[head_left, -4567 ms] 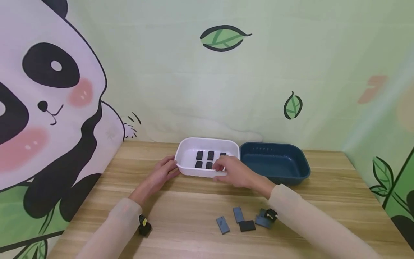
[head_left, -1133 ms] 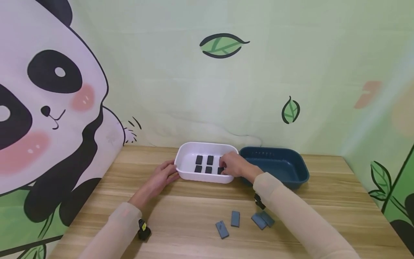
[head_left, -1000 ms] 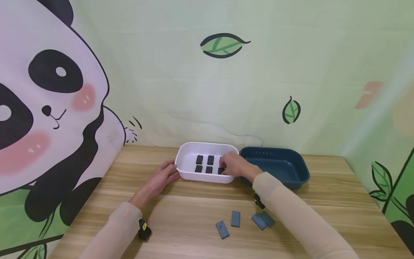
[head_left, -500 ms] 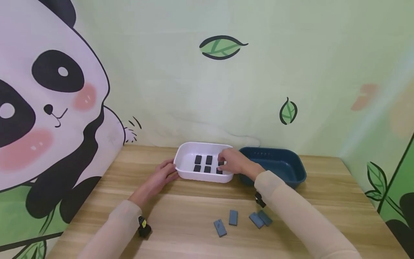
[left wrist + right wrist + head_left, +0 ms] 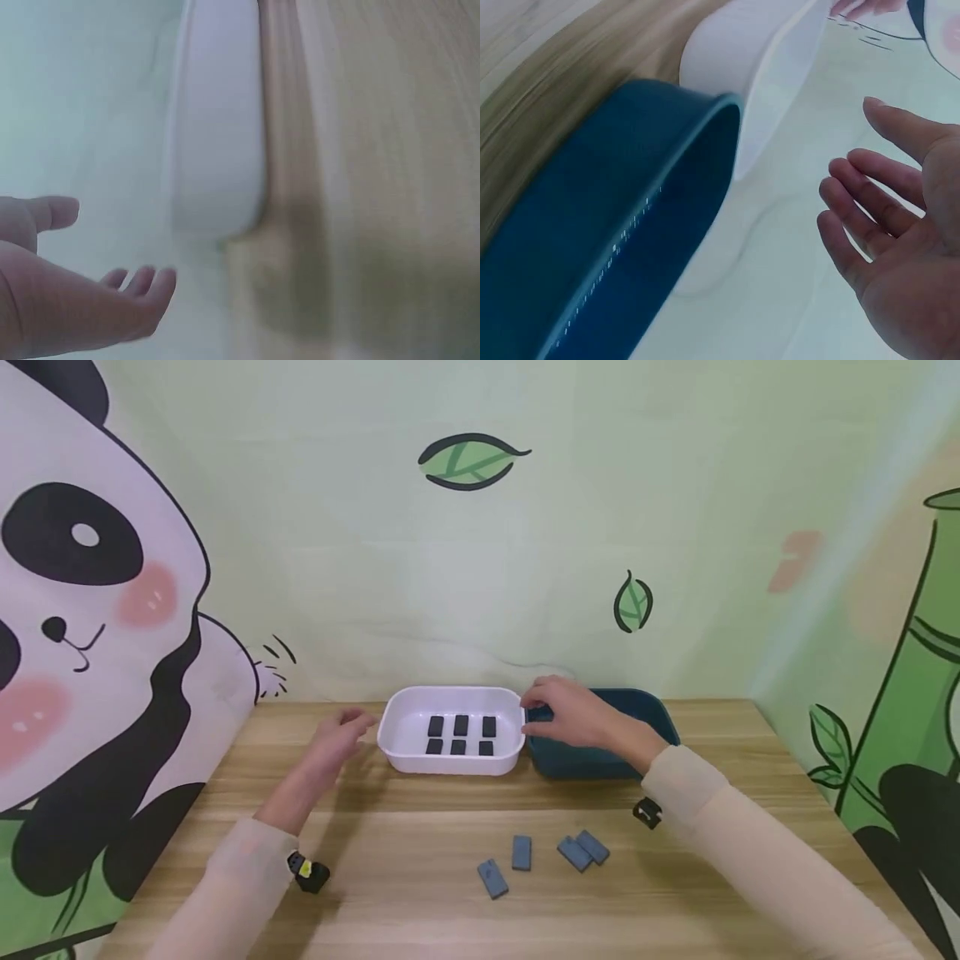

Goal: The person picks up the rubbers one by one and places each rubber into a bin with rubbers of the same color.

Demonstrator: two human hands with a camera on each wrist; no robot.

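Note:
In the head view, a white plastic tray [image 5: 450, 763] holds several small black tiles [image 5: 461, 725] laid in two rows. My left hand [image 5: 333, 750] hovers just off the tray's left end, fingers loosely bent and holding nothing; the left wrist view shows a gap between that hand [image 5: 82, 300] and the white wall [image 5: 217, 127]. Over the left part of a dark blue basin [image 5: 600, 767], close to the white tray's right end, is my right hand [image 5: 573, 714]. Its fingers are spread and hold nothing, as the right wrist view of the hand [image 5: 900, 225] confirms.
Several blue-grey tiles lie on the wooden table [image 5: 405, 868] in front: one tilted tile [image 5: 492, 878], one upright-lying tile [image 5: 522, 852], and an overlapping pair [image 5: 574, 853] to the right. A panda-print cloth [image 5: 360, 552] hangs behind the trays.
My right hand has lifted out of the white tray and moved right. The left hand has let go of the tray's left end. Earlier, a black tile lay among the table tiles.

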